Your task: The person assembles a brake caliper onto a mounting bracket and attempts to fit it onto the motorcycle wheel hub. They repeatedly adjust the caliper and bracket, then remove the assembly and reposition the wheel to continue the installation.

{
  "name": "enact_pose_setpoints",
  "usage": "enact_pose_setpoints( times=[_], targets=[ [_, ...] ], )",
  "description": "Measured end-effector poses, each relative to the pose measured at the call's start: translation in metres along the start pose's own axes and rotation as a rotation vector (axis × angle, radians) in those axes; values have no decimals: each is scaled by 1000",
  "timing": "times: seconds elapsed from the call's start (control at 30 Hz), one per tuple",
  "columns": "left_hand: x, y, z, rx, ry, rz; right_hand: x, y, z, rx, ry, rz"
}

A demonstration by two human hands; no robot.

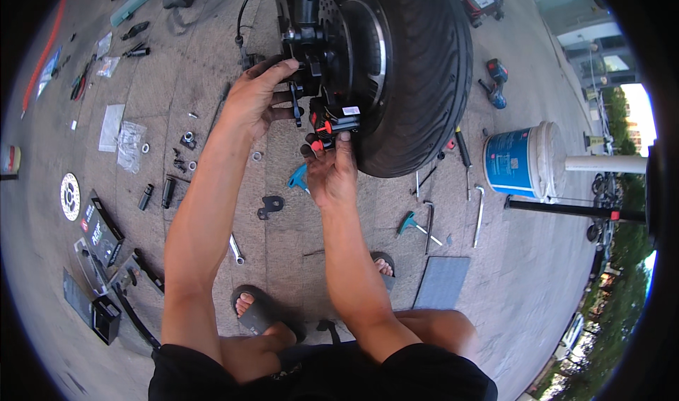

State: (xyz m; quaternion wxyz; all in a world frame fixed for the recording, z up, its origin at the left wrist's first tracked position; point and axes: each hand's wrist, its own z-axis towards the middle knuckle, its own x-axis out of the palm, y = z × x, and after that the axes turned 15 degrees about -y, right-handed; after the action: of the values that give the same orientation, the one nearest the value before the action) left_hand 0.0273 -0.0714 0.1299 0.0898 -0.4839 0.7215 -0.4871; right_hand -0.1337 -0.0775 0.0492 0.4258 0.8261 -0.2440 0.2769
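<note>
Rough paving [311, 235] spreads under the work, scattered with tools and small parts, with greenery at the far right edge. The right hand [331, 167] has its thumb and smudged fingertips closed around a small black brake part [344, 125] with red plugs [325, 127], which sits at the lower left side of the wheel. The left hand [263, 97] curls its fingers about the metal at the foot of the fork [306, 5]; how tightly they press is hidden. The brake part looks compact, stiff and light enough for one hand, likely slick if its surface is greasy, and best held by its solid body, since the plugs may pull loose. Just right of it, the fat tyre [431, 68] looks heavy and rubbery, with good grip on its tread. Farther out lie a flat black bracket [270, 206], a spanner [236, 249] and a teal-handled key [408, 222], then a blue-and-white bucket [511, 162] and a drill [497, 83].
</note>
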Motion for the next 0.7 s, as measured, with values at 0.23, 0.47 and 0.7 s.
enact_pose_setpoints(
  times=[0.23, 0.47, 0.7],
  targets=[
    [6, 4, -7, 23, -33, -2, 0, 0, 0, 41, 44, 36],
    [12, 10, -10, 39, -65, -10, 0, 1, 1, 67, 69, 51],
    [12, 11, -7, -10, -68, -5, -1, 1, 1, 119, 42, 59]
  ],
)
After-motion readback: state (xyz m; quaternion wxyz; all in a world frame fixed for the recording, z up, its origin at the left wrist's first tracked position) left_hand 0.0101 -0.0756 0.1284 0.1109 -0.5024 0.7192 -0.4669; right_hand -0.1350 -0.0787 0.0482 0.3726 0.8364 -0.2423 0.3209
